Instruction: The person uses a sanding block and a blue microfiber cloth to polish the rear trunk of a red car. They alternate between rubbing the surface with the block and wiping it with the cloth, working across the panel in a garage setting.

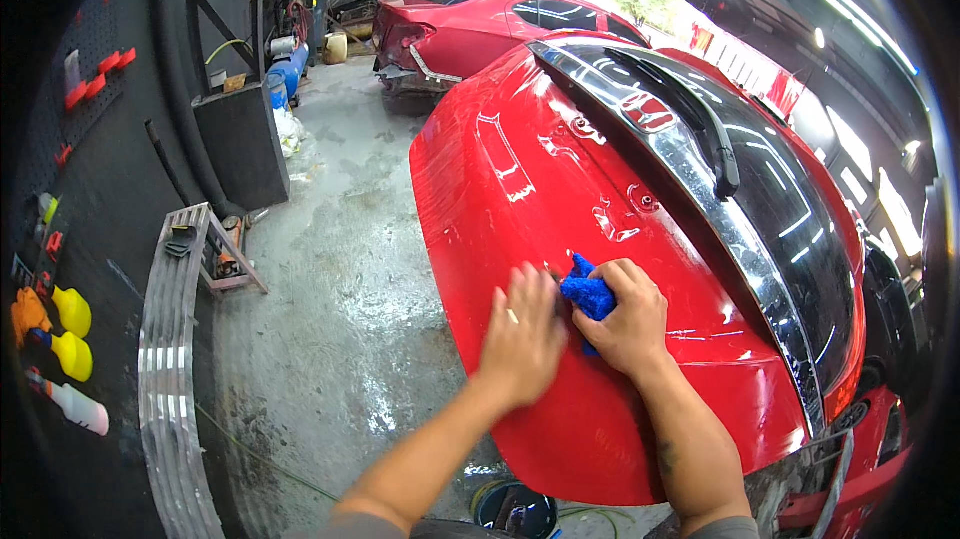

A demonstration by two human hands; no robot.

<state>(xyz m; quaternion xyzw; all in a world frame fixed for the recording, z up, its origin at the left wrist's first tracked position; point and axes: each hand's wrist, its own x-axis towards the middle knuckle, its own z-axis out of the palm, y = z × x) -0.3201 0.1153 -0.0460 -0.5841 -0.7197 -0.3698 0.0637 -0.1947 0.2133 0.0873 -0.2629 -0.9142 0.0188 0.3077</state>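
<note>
A glossy red car tailgate (470,189) is raised in front of me, its wet-looking surface catching reflections. My right hand (637,319) is closed round a crumpled blue microfiber cloth (588,295), pressing it near the lower middle of the panel. Just left of the cloth, my left hand (524,334) has its fingers stretched out over the red paint, slightly smeared by motion. Whether its palm touches the panel is hidden. Further up the tailgate run a chrome trim strip (690,179) and a black rear wiper (722,154) on the dark glass.
Another red car (440,34) stands behind, its rear bumper off. A ridged metal bench (165,369) lines the left, near yellow spray bottles (72,357) on the dark wall. Below the panel sits a dark bucket (515,511), with a thin green hose (270,464) on the wet floor.
</note>
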